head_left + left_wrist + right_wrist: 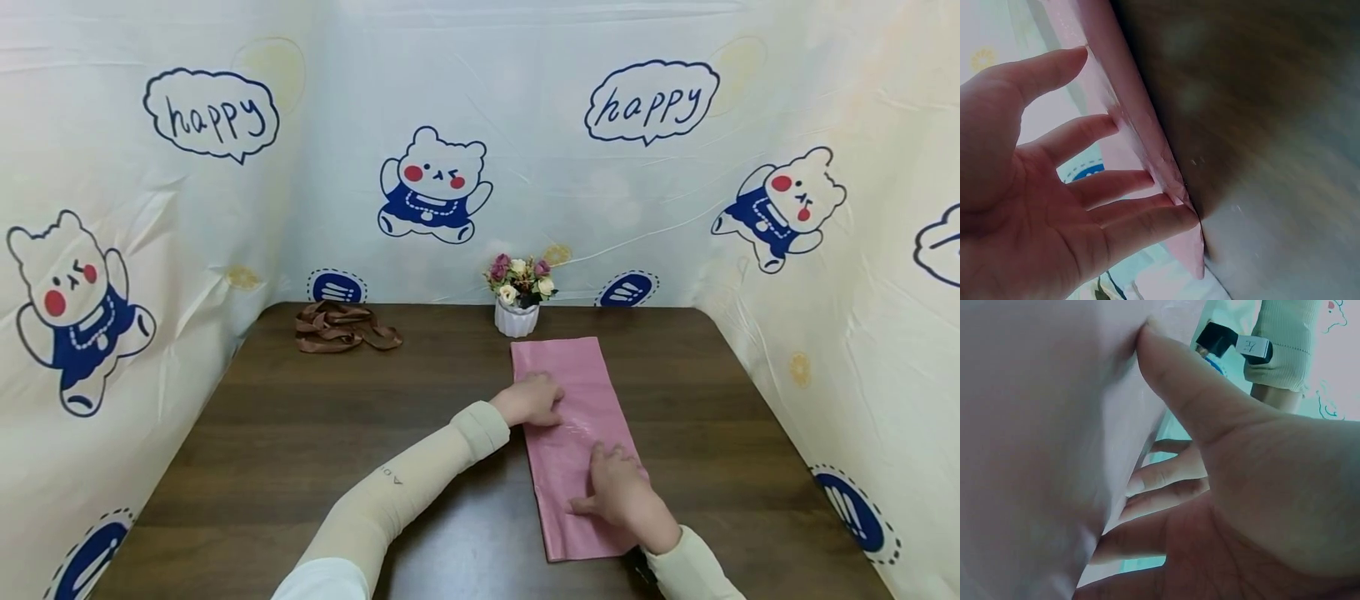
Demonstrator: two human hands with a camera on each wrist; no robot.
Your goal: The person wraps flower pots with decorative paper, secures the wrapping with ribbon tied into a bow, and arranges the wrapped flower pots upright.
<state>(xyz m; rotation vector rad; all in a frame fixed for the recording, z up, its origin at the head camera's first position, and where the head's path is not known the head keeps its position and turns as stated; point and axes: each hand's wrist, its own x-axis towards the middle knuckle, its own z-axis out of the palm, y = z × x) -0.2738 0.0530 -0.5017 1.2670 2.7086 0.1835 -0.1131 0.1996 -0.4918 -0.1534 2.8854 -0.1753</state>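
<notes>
A long, folded pink sheet (pixel 576 375) with a slight shine lies lengthwise on the brown table, right of its middle. On its left side, about halfway up, my left hand (pixel 532 400) touches the surface with its fingertips. Fairly straight, spread fingers of that hand meet the pink layer (pixel 1129 112) in the left wrist view. Nearer to me, my right hand (pixel 618 490) rests on the sheet by its right edge, thumb pointing left. The right wrist view shows the extended thumb and fingers of this hand (pixel 1241 469) against the pink surface (pixel 1029 444).
Just beyond the sheet's far end stands a small white pot of artificial flowers (pixel 517 317). A bundle of brown fabric straps (pixel 341 327) lies at the back left of the table (pixel 300 450). A printed curtain (pixel 540 192) encloses the back and sides.
</notes>
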